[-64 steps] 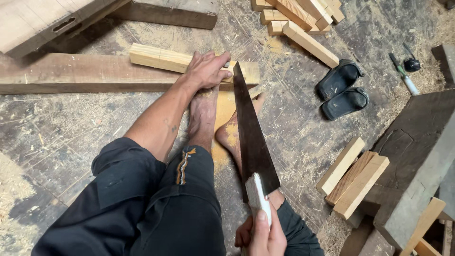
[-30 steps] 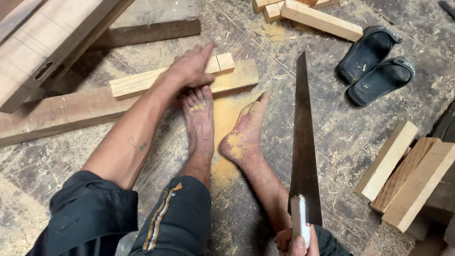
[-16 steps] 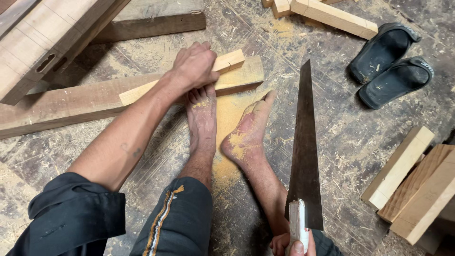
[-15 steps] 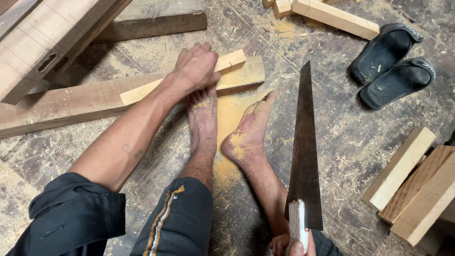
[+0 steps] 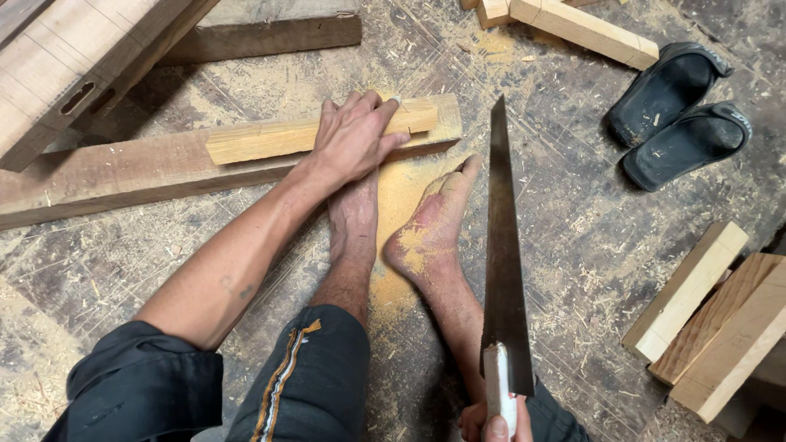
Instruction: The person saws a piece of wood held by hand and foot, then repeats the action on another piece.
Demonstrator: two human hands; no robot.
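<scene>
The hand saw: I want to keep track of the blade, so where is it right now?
In the head view the hand saw is right of the bare feet, held by the right hand at the bottom edge, tip pointing toward the long plank.

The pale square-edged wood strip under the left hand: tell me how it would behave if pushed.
The pale wood strip looks stiff and fairly light, being slim and straight. Its flat faces lie on the darker long plank, so it would probably slide rather than roll. Sawdust around it may make it slip, which the left hand pressing on it likely counters.
</scene>
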